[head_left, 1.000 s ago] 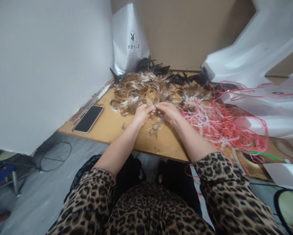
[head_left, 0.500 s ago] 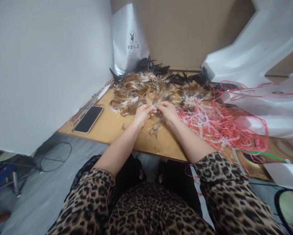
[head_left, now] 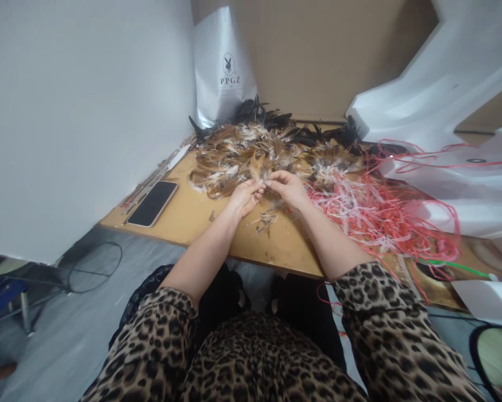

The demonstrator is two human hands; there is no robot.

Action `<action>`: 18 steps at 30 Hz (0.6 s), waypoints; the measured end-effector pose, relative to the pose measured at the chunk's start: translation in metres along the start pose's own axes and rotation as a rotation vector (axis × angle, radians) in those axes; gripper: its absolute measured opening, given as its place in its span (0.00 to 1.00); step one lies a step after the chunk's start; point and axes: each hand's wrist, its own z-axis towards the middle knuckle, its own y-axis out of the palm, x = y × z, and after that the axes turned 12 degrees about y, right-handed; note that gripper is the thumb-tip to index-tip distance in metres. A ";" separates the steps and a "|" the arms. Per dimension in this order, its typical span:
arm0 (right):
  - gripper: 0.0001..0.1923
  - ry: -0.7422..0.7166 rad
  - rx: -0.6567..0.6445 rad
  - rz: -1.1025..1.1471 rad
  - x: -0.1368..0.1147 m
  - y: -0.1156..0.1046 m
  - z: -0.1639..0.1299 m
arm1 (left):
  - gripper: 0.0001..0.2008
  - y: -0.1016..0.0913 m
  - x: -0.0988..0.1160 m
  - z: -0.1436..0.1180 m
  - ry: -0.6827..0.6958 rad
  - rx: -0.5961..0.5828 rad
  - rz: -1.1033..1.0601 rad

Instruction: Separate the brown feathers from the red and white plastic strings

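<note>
While fingertips meet, left hand (head_left: 243, 196), right hand (head_left: 290, 188), each grip pinching brown feathers (head_left: 262, 169).

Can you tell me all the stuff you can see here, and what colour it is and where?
feathers: a big pile, brown, white and black, far middle of the table
loose feather bits: a few, brownish, on the table under the hands
strings: a tangle, red and pink, right side of the table
phone: one, black, face up at the left edge of the table
bag: one, white with a rabbit logo, standing at the back
table: one, yellow-brown wood
left hand: pinching small feathers at the pile's near edge
right hand: fingertips meeting the left hand's
sleeves: two, leopard print, nearest the camera
</note>
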 end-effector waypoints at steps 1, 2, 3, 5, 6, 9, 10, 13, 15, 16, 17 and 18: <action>0.15 -0.008 0.012 -0.025 0.000 -0.001 0.000 | 0.03 0.000 0.000 0.000 0.003 -0.006 0.013; 0.14 -0.019 0.023 -0.052 0.000 -0.001 0.000 | 0.03 0.001 0.000 -0.001 0.010 -0.012 0.028; 0.14 -0.031 0.033 -0.077 0.000 -0.001 0.000 | 0.03 0.001 -0.001 -0.001 0.020 -0.017 0.042; 0.14 -0.049 0.057 -0.110 0.000 -0.001 0.000 | 0.04 0.001 -0.002 0.000 0.048 -0.023 0.066; 0.14 -0.050 0.071 -0.114 0.000 0.000 0.000 | 0.05 0.001 -0.003 0.000 0.065 -0.022 0.079; 0.13 -0.018 0.125 -0.089 0.001 0.002 -0.001 | 0.08 0.001 -0.004 0.001 0.115 -0.008 0.130; 0.14 0.002 0.139 -0.073 0.002 0.002 0.000 | 0.09 0.001 -0.005 0.001 0.129 -0.006 0.145; 0.15 0.091 0.145 -0.023 0.005 0.002 0.002 | 0.09 0.002 -0.005 0.000 0.157 -0.013 0.168; 0.16 0.155 0.104 0.033 0.006 0.001 0.003 | 0.09 0.002 -0.005 0.000 0.161 -0.014 0.178; 0.16 0.188 0.067 0.068 0.007 0.000 0.004 | 0.09 0.002 -0.004 -0.001 0.162 -0.013 0.181; 0.17 0.218 0.023 0.107 0.006 -0.001 0.004 | 0.09 0.003 -0.004 -0.001 0.162 -0.014 0.184; 0.17 0.249 -0.023 0.145 0.006 -0.001 0.004 | 0.09 0.003 -0.004 -0.001 0.164 -0.017 0.184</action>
